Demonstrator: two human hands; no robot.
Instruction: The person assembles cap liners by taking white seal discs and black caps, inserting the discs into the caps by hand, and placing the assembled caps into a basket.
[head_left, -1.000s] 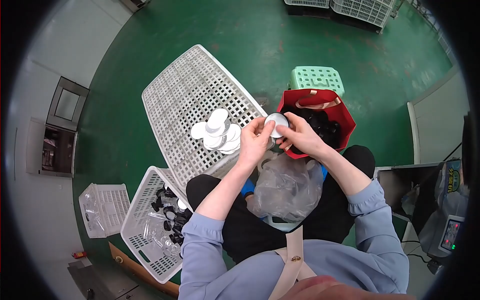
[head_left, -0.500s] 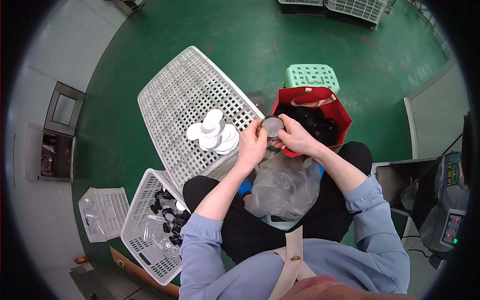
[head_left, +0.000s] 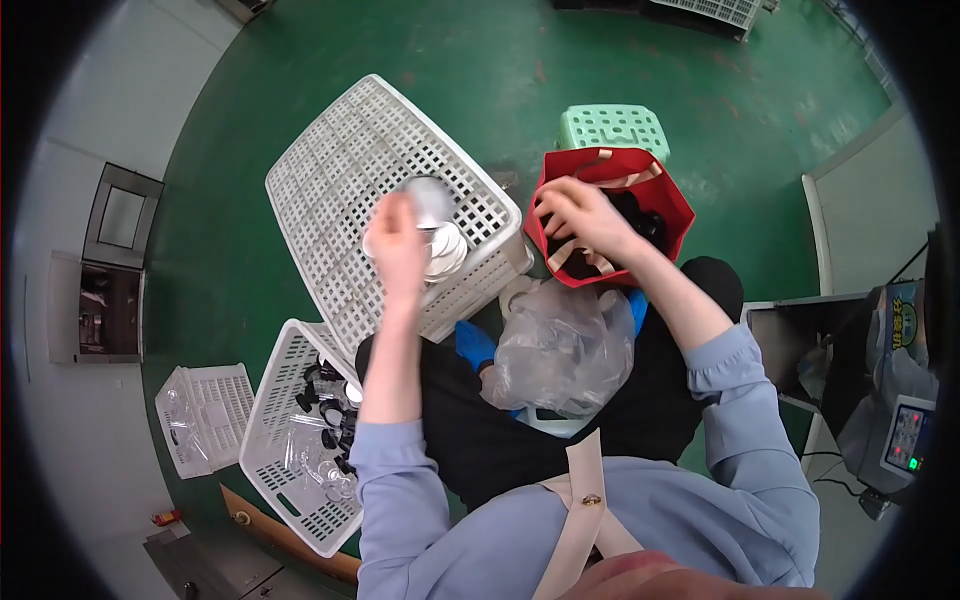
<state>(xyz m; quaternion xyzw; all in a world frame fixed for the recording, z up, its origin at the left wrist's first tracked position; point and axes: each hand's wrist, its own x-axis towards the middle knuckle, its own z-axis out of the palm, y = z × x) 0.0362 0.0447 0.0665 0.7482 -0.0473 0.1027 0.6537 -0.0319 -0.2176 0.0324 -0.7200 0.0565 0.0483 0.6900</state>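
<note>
Over the white upturned crate (head_left: 330,170), my left hand (head_left: 398,245) is smeared by motion. A blurred pale disc (head_left: 430,203) lies by its fingertips; whether the fingers grip it cannot be made out. Beside them sits a loose pile of white round discs (head_left: 446,250) on the crate's slatted top. My right hand (head_left: 590,218) hovers at the left side of a red bag (head_left: 682,205), fingers bent and apart, with nothing visible in them. Black round parts (head_left: 648,228) fill the bag, partly hidden by my hand and the cream straps.
A clear plastic bag (head_left: 565,350) rests between my knees, near a blue glove (head_left: 475,345). Left of me, a white basket (head_left: 300,520) holds black and clear parts. A mint-green stool (head_left: 615,128) stands behind the red bag; a machine (head_left: 905,440) is at right.
My hands have parted. The left moved left to the discs, while the right shifted up over the red bag. The dark-rimmed round piece held between both is no longer visible there.
</note>
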